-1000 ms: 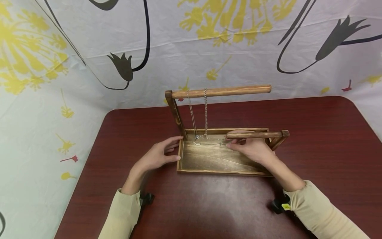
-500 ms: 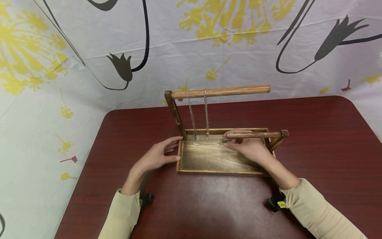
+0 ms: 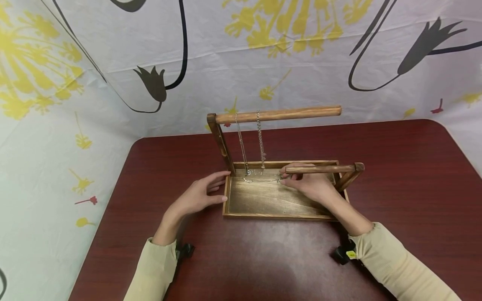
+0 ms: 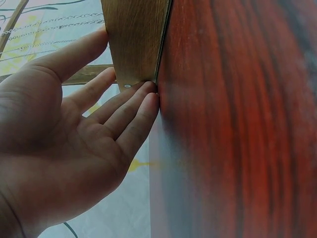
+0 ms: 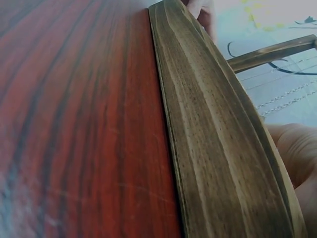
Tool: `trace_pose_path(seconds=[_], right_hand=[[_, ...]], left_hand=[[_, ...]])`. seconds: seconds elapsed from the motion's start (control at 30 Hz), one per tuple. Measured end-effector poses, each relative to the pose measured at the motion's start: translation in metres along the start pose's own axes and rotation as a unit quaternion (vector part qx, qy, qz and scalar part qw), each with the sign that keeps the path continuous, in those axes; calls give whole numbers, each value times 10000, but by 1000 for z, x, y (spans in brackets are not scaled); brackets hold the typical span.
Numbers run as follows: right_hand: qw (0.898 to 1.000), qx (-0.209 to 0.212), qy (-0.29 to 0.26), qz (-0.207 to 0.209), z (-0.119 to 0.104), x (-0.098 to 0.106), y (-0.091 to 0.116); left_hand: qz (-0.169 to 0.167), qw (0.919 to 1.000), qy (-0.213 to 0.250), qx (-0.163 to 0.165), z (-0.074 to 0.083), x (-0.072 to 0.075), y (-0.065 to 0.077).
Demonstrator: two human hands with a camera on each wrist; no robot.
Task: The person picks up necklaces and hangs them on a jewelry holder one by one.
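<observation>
A shallow wooden tray carries an upright jewelry stand with a long round crossbar. Two silver chain necklaces hang from this bar, a thin one and a thicker one. Another fine chain lies stretched across the tray floor. My left hand touches the tray's left end with extended fingers and thumb. Bent over the tray, my right hand has thumb and fingertips right at the fine chain's right end; I cannot tell whether they pinch it. The tray's side wall hides most of that hand in the right wrist view.
A shorter, lower bar on a slanted post extends over my right hand from the tray's right end. The dark red table surrounds the tray. Behind it hangs a white cloth with printed flowers.
My right hand has shifted slightly left along the tray. The lower end of the thicker hanging necklace has swung a little to the right. My left hand stays in place.
</observation>
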State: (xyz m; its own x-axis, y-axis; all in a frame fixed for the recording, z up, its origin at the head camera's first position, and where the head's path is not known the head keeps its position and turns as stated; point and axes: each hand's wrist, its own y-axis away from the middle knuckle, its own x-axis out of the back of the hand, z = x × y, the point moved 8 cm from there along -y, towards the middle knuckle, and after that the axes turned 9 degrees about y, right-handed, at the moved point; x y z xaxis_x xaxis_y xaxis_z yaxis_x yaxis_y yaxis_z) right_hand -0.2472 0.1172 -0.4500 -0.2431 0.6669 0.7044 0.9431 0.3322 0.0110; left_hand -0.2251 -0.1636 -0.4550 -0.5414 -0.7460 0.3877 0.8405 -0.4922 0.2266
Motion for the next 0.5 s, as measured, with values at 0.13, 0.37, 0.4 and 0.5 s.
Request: trace_pose_path(seconds=[0.13, 0.37, 0.4, 0.5], right_hand=[[9999, -115, 1, -122, 2, -3, -2], [9986, -424, 4, -329, 6, -10, -4], [9986, -418, 20, -314, 5, -10, -5], [9989, -360, 190, -229, 4, -10, -5]], left_hand=[[-6, 10000, -8, -21, 0, 0, 0], [-13, 10000, -2, -30, 0, 0, 0], [-13, 10000, -5, -35, 0, 0, 0], [-8, 10000, -7, -42, 0, 0, 0]])
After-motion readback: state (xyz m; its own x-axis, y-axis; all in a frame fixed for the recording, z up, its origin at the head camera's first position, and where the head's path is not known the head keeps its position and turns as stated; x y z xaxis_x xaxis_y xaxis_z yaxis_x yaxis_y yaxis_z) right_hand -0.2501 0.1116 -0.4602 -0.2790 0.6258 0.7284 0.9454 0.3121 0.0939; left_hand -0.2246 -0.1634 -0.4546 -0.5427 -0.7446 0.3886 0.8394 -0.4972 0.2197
